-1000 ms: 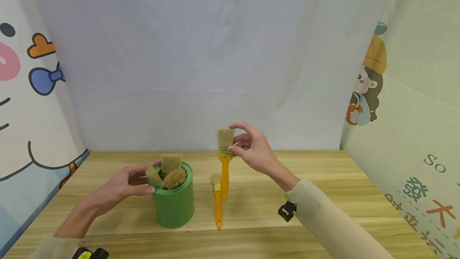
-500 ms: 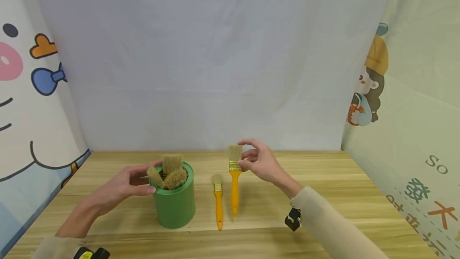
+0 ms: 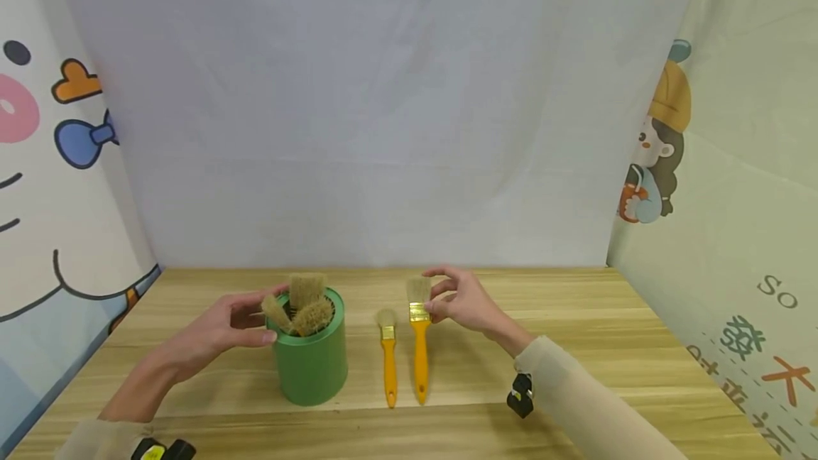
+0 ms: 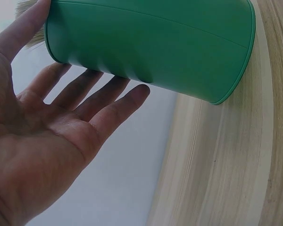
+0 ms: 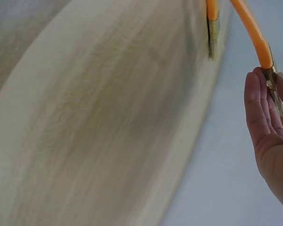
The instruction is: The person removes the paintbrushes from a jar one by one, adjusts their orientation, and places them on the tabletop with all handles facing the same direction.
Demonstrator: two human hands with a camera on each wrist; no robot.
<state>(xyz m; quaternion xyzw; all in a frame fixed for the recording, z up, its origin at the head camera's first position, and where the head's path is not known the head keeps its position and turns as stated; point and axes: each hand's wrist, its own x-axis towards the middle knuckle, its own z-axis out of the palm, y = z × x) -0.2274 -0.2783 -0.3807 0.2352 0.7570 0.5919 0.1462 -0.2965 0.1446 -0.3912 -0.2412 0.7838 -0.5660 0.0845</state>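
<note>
My right hand (image 3: 465, 302) pinches a wide flat paintbrush (image 3: 420, 353) at its metal band, between thumb and fingers. Its orange handle points towards me and its pale bristles point away; the right wrist view shows the band (image 5: 270, 77) in the grip. Just left of it lies a narrower paintbrush (image 3: 389, 360) on the table. With my left hand (image 3: 214, 336) I hold a green cylindrical pot (image 3: 311, 371) from its left side, thumb at the rim, fingers along the wall (image 4: 146, 42). Several brushes (image 3: 307, 307) stand in the pot, bristles up.
The wooden table (image 3: 358, 431) ends at a pale cloth backdrop (image 3: 383, 126). Printed cloths hang on the left (image 3: 70, 211) and right (image 3: 722, 233).
My right hand has lowered the wide paintbrush and brought it right and nearer me, beside the narrower paintbrush it had overlapped. The left hand and pot have stayed put.
</note>
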